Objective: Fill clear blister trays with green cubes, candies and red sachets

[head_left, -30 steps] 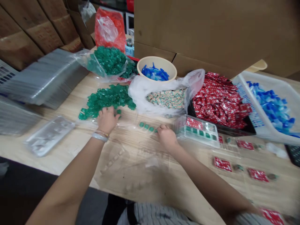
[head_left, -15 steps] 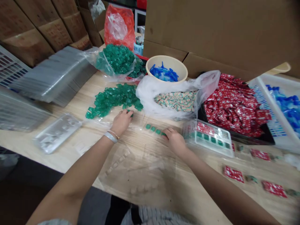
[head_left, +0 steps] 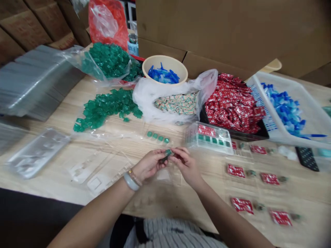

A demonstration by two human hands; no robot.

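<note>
My left hand [head_left: 152, 164] is closed on small green pieces [head_left: 167, 152] at the middle of the table's near part. Fingers of my right hand [head_left: 184, 165] pinch at the same green pieces from the right, so the two hands meet. Just beyond them, several green squares [head_left: 158, 137] sit in a row in a clear tray. A heap of green pieces [head_left: 108, 106] lies behind and to the left. To the right of the row stands a stack of clear trays [head_left: 209, 137], the top one holding a red packet and green squares.
Behind are a cream bowl [head_left: 165, 59] of blue pieces, a white bag [head_left: 144, 100] of striped packets and red packets [head_left: 232, 103]. A white basket [head_left: 314, 113] stands right. Filled clear trays lie at right, an unfilled-looking tray [head_left: 38, 151] left.
Both hands have come together nearer my body; my left hand left the green heap and my right hand left the row. The view has shifted to the right.
</note>
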